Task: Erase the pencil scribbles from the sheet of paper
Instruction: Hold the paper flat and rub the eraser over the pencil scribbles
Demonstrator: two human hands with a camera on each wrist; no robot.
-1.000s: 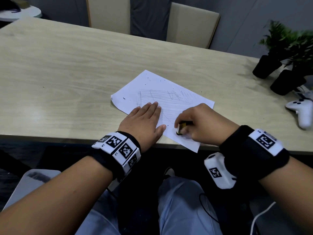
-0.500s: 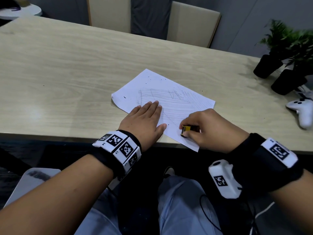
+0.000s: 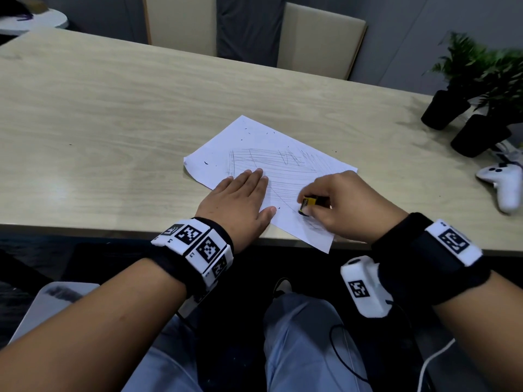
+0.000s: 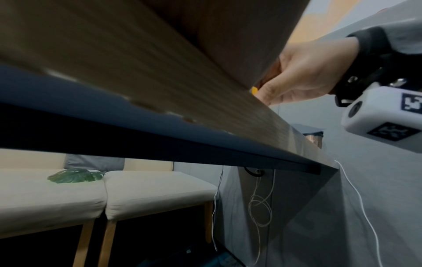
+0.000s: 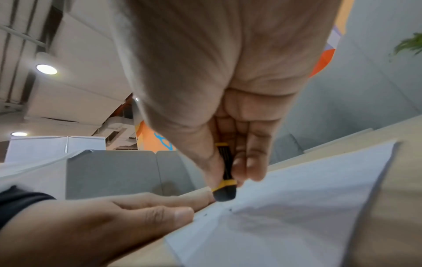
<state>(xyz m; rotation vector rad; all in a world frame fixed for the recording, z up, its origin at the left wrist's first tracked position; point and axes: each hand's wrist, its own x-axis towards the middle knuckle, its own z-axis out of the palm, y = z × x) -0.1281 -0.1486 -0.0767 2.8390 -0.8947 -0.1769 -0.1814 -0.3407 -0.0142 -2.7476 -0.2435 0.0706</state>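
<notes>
A white sheet of paper [image 3: 263, 154] [image 5: 297, 207] lies near the front edge of the wooden table [image 3: 113, 108], its near corner hanging over the edge. Grey pencil scribbles [image 3: 285, 165] cover its middle. My left hand [image 3: 240, 199] [image 5: 114, 213] lies flat on the sheet's left part, fingers straight. My right hand [image 3: 339, 205] [image 5: 228, 126] pinches a black and yellow eraser [image 3: 307, 203] [image 5: 224, 187], whose dark tip presses on the paper near the front corner. Small dark eraser crumbs [image 5: 230, 210] lie beside the tip.
Two potted plants [image 3: 467, 103] stand at the table's right side, with a white game controller [image 3: 506, 185] near them. Two beige chairs [image 3: 319, 38] stand behind the table. Under the table hang cables [image 4: 260, 207].
My right hand has rubbed the eraser back and forth over the sheet's near corner, ending slightly further up the paper. The left hand has stayed flat on the sheet.
</notes>
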